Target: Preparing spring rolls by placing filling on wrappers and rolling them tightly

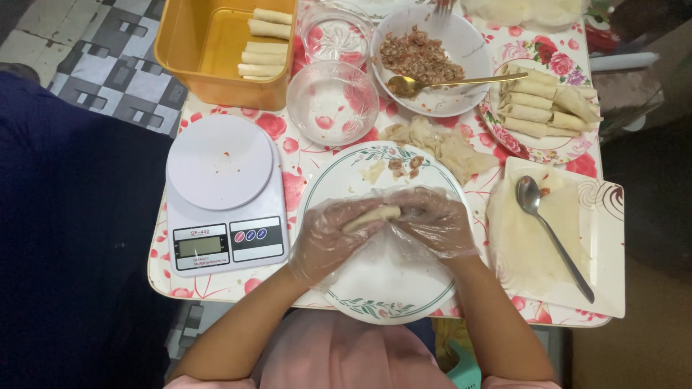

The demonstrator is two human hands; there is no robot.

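Both of my hands wear thin clear plastic gloves and meet over a round white plate (375, 288) with a green leaf rim. My left hand (328, 238) and my right hand (432, 220) together grip a pale rolled wrapper (371, 216), lying sideways between the fingers. Bits of minced filling (404, 166) and a scrap of wrapper lie on the far part of the plate.
A white kitchen scale (223, 194) stands left. A square plate with flat wrappers (519, 238) and a spoon (551, 238) sits right. Behind are a bowl of minced filling (425, 57) with a gold spoon, two glass bowls, a flowered plate of rolls (540, 104), and a yellow tub (216, 54) of rolls.
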